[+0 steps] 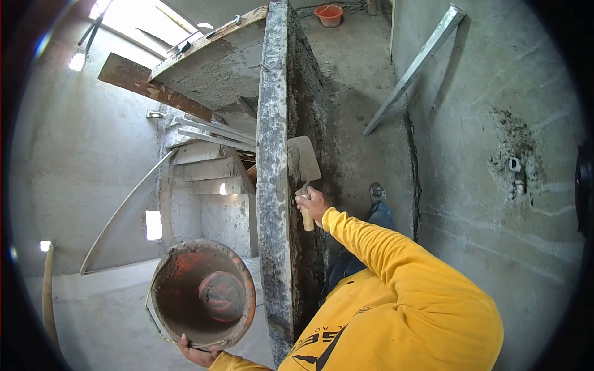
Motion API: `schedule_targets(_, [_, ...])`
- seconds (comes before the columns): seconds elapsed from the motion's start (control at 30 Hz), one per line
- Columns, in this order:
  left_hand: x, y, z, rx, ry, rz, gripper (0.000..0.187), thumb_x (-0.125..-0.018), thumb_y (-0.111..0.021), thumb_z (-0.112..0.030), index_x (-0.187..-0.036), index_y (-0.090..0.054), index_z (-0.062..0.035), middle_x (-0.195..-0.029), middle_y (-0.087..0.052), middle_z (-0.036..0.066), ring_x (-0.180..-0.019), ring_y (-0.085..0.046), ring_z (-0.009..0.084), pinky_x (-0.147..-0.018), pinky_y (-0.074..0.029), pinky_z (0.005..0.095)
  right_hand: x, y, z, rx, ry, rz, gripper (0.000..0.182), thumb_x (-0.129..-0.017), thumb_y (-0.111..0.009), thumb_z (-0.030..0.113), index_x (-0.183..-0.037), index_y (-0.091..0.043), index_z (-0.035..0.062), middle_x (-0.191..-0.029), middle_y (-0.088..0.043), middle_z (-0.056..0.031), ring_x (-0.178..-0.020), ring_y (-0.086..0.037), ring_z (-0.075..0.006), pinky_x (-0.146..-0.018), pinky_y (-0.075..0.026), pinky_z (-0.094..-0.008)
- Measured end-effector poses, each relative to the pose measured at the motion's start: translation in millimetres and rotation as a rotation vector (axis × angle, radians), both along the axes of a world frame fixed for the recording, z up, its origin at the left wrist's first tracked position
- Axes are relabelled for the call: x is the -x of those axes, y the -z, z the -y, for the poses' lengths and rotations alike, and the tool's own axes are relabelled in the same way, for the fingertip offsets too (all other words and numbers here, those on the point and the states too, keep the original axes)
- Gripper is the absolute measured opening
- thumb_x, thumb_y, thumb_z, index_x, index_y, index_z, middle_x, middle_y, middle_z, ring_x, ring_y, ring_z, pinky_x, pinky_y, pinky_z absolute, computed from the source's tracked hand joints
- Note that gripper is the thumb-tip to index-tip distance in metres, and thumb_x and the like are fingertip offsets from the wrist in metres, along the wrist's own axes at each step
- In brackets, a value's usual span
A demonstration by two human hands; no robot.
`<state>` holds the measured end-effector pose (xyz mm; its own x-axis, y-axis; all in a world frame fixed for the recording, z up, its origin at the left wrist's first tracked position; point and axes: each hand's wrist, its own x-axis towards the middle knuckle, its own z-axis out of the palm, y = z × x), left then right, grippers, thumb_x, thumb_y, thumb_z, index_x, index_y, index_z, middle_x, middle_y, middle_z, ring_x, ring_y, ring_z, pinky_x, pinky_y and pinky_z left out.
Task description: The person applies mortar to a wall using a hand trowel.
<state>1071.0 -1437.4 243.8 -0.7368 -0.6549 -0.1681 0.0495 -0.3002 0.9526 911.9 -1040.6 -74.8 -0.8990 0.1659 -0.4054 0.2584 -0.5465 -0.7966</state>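
Note:
My right hand is closed around the wooden handle of a trowel. Its broad blade lies against the side face of a narrow wall, just right of the long, mortar-stained straight board along the wall's top. Some grey mortar shows at the blade's left edge. Lower left, my left hand grips the rim of an orange bucket, tilted so its mouth faces me. Grey mortar residue coats the bucket's inside, with orange showing through in places. My left fingers are partly hidden by the rim.
Concrete stairs with metal bars across them lie left of the board. A metal straightedge leans on the right wall. A small orange bucket stands on the far floor. A thin curved strip leans at left.

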Motion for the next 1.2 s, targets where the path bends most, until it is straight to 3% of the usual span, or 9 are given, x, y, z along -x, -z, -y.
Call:
schedule_targets(0.13, [-7,-6,-17,0.012,-0.045,-0.009,0.050,-0.085,-0.061,-0.025,-0.127,-0.060,0.0015,-0.126,-0.064,0.013,-0.110,-0.062,0.0311,-0.099,-0.050,0.0440,-41,4,32,0.137,-0.044,-0.002,0.026,-0.096,-0.066,0.011,-0.114,-0.057,-0.0050,-0.106,-0.066,-0.0090,-0.082,-0.063,-0.0155,-0.077,-0.055,-0.0309])
schedule_targets(0.27, [-13,-2,-15,0.015,-0.060,-0.015,0.044,-0.086,-0.059,-0.021,-0.125,-0.062,0.0017,-0.124,-0.066,0.015,-0.110,-0.065,0.0304,-0.100,-0.051,0.0430,-89,-15,48,0.232,-0.113,0.044,0.020,-0.096,-0.066,0.013,-0.112,-0.058,0.0019,-0.095,-0.061,-0.0039,-0.081,-0.062,-0.0140,-0.075,-0.055,-0.0314])
schedule_targets(0.37, [-15,0,-8,0.082,-0.031,-0.011,0.043,-0.088,-0.058,-0.021,-0.124,-0.061,0.0024,-0.124,-0.064,0.014,-0.109,-0.062,0.0285,-0.098,-0.050,0.0419,-120,-30,33,0.486,-0.229,0.083,0.025,-0.098,-0.065,0.016,-0.119,-0.055,0.0067,-0.096,-0.058,-0.0023,-0.087,-0.060,-0.0153,-0.081,-0.055,-0.0339])
schedule_targets(0.5, [-22,-1,-5,0.127,-0.040,-0.024,0.041,-0.089,-0.058,-0.021,-0.122,-0.062,0.0025,-0.124,-0.064,0.014,-0.109,-0.063,0.0283,-0.099,-0.050,0.0412,-139,-43,19,0.679,-0.209,0.231,0.029,-0.099,-0.067,0.020,-0.121,-0.053,0.0082,-0.098,-0.056,-0.0034,-0.093,-0.060,-0.0179,-0.085,-0.055,-0.0386])
schedule_targets(0.67, [-31,-5,-3,0.041,-0.083,-0.053,0.042,-0.087,-0.059,-0.021,-0.123,-0.062,0.0023,-0.124,-0.065,0.015,-0.110,-0.063,0.0296,-0.099,-0.051,0.0423,-130,-13,46,0.716,-0.134,0.288,0.025,-0.096,-0.070,0.019,-0.113,-0.055,0.0079,-0.096,-0.056,-0.0056,-0.090,-0.060,-0.0218,-0.081,-0.054,-0.0413])
schedule_targets(0.9, [-60,-11,12,0.021,-0.104,-0.058,0.044,-0.086,-0.060,-0.021,-0.124,-0.062,0.0017,-0.126,-0.065,0.015,-0.111,-0.063,0.0310,-0.100,-0.051,0.0438,-136,-34,76,0.670,-0.118,0.241,0.019,-0.098,-0.067,0.018,-0.109,-0.054,0.0092,-0.096,-0.056,-0.0057,-0.089,-0.060,-0.0211,-0.080,-0.054,-0.0407])
schedule_targets(1.0, [-65,-7,22,-0.028,-0.095,-0.056,0.045,-0.086,-0.059,-0.020,-0.125,-0.061,0.0020,-0.126,-0.065,0.015,-0.111,-0.064,0.0314,-0.100,-0.051,0.0440,-147,-49,82,0.677,-0.168,0.195,0.026,-0.100,-0.066,0.018,-0.119,-0.053,0.0069,-0.100,-0.055,-0.0064,-0.094,-0.058,-0.0218,-0.086,-0.053,-0.0407])
schedule_targets(1.2, [-64,-3,35,-0.067,-0.048,-0.066,0.045,-0.086,-0.058,-0.019,-0.126,-0.060,0.0026,-0.126,-0.065,0.016,-0.111,-0.064,0.0321,-0.099,-0.052,0.0441,-175,-66,77,0.720,-0.213,0.173,0.027,-0.100,-0.065,0.019,-0.122,-0.052,0.0079,-0.100,-0.055,-0.0044,-0.095,-0.058,-0.0196,-0.087,-0.052,-0.0406])
